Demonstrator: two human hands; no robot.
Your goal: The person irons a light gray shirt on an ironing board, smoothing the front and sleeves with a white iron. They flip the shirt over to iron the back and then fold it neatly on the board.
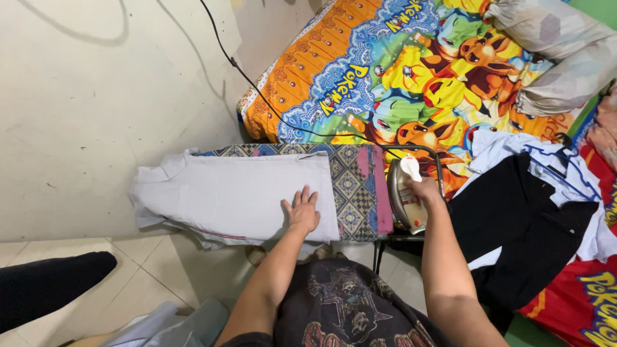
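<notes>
Left hand: the left hand [302,211] lies open, palm down, fingers spread, flat on the garment.
Right hand: the right hand [424,190] is closed around the handle of the iron.
Garment: a pale grey garment [238,196] is spread flat along the board, its folded edge running near the left hand. Its far end hangs past the board's left end, close to the wall.
Iron: the iron [405,199] stands tilted on its heel at the right end of the board, soleplate facing the garment, well apart from the cloth. It has a white handle part at the top.
Board: the board [353,186] carries a blue patterned cover with a pink strip near the iron end. It stands between the person and the bed.
Cord: a black cord [257,90] runs from the upper wall area across the bed toward the iron.
Bed: the bed [385,71] has a bright cartoon-print sheet in orange, yellow and blue.
Pillows: grey pillows [553,45] lie at the bed's upper right corner.
Clothes pile: a black garment [520,225] and white shirts [508,144] lie heaped on the bed, just beside the right arm.
Floor: the tile floor [154,270] holds a dark object [51,283] at lower left and pale cloth [167,324] near the person's knee.
</notes>
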